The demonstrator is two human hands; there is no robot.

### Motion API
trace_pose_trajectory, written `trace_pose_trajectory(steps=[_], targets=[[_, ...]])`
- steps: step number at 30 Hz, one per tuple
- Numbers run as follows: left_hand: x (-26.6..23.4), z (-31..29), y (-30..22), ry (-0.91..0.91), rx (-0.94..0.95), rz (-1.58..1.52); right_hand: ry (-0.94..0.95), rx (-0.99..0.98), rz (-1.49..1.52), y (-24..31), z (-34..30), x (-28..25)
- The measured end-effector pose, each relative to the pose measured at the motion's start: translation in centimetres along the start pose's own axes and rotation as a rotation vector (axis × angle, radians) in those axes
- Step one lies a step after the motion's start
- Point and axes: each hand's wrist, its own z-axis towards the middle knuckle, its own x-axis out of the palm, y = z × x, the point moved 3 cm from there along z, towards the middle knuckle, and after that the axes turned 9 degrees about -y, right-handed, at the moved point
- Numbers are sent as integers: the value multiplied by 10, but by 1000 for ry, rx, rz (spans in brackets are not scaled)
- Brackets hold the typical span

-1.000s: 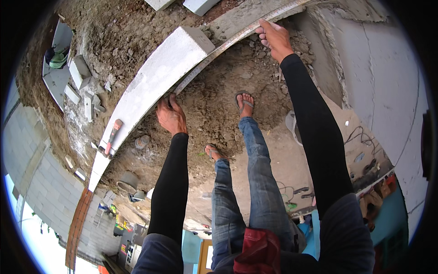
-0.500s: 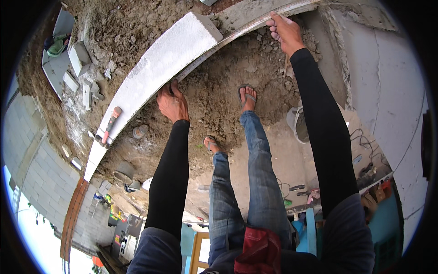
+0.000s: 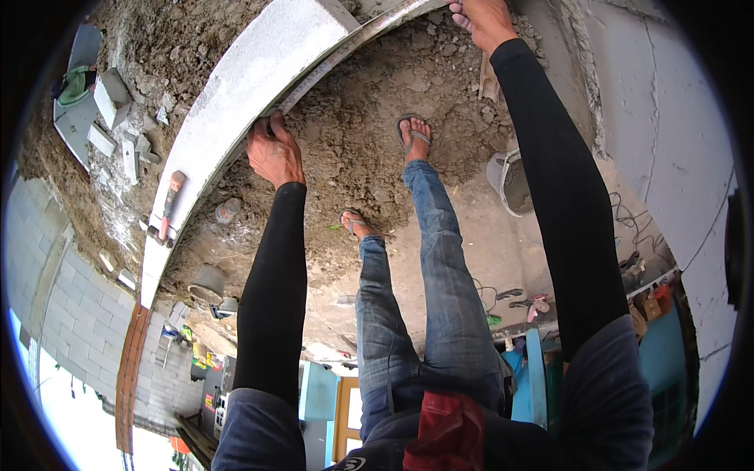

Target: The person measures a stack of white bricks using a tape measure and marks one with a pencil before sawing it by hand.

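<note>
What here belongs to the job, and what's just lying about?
Seemingly in the job:
long, narrow greyish bar, right hand gripping it, left hand by its end
long white block row

Probably lying about:
black-and-red hammer
round pale bucket
broken pale blocks

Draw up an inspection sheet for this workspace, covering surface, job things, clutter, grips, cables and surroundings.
Surface: rough brown soil, loose clods.
Job's things: white blockwork; long narrow strip along its near side.
Clutter: hammer lying on the blockwork; bucket on the ground at right; block pieces on the far side.
Grips: left grip at the strip's nearer end, exact hold unclear; right grip holding the strip, near the picture's top edge.
Cables: dark cable loose at right.
Surroundings: grey paving at left.
</note>
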Motion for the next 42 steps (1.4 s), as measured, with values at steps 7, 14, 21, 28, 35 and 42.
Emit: trace_pose_trajectory(steps=[7,14,21,28,35,42], targets=[[-2,2,-1,41,-24,31,-7,4,-4,0,-1,2],[-2,2,-2,32,-16,33,-25,13,-26,2,-3,2],[1,2,2,31,-14,39,-18,7,-16,-2,1,2],[1,2,-1,22,-1,30,-4,24,9,-3,3,-1],[0,2,1,42,-21,40,-13,34,16,-1,-2,1],[2,1,2,33,-9,31,-44,38,4,-1,-4,0]])
